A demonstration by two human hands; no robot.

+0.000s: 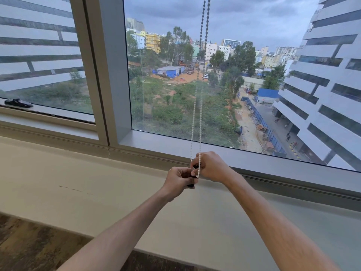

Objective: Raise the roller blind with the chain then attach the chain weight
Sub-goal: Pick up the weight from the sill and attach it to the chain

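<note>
I see my left hand (178, 179) pinching a small black chain weight (192, 180). At its 1 o'clock, my right hand (210, 166) grips the white bead chain (200, 122).

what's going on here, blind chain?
A person stands at a window, both hands together at the bottom of the beaded chain loop. The right hand pinches the chain's lower end; the left hand holds a small dark piece, likely the chain weight, against it. No blind fabric shows in the window, so it looks raised already. The weight does not look attached yet.
</note>
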